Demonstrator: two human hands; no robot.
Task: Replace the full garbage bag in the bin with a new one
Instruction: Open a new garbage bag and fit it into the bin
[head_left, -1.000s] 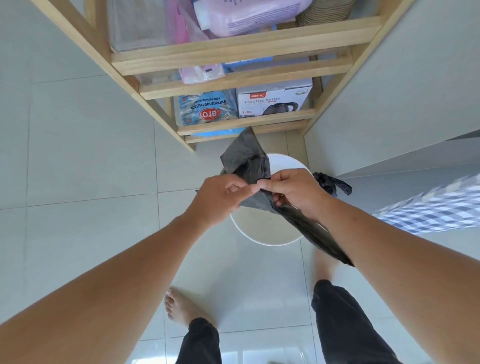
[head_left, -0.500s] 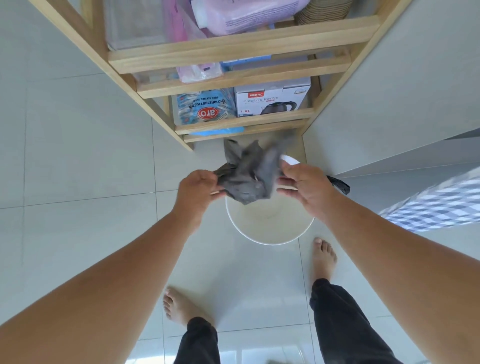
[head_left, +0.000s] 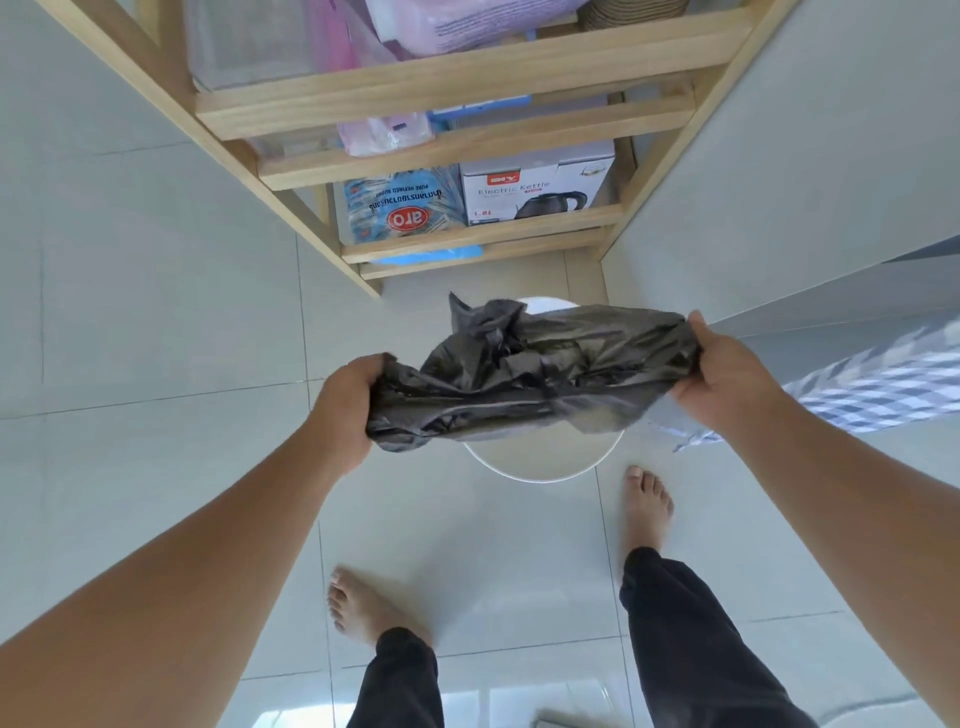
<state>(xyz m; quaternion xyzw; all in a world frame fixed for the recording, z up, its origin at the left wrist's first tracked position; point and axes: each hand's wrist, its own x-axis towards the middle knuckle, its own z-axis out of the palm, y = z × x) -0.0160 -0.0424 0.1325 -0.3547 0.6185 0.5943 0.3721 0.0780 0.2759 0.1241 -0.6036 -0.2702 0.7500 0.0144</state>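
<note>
A crumpled dark grey garbage bag (head_left: 535, 371) is stretched sideways above the round white bin (head_left: 540, 465), which stands on the tiled floor below it. My left hand (head_left: 345, 402) grips the bag's left end and my right hand (head_left: 719, 371) grips its right end. The bag hides most of the bin's opening; only the near rim, part of the inside wall and a bit of the far rim show. The visible part of the bin's inside is bare.
A wooden shelf unit (head_left: 467, 244) holds a blue sugar pack (head_left: 402, 208) and an electric kettle box (head_left: 537, 189) just beyond the bin. A white wall panel (head_left: 805, 171) rises on the right, with a checked cloth (head_left: 878, 395) below it. My bare feet (head_left: 647, 504) stand close to the bin.
My hands have moved apart, pulling the bunched bag out wide over the bin. The bag went from a small wad between close hands to a long stretched shape.
</note>
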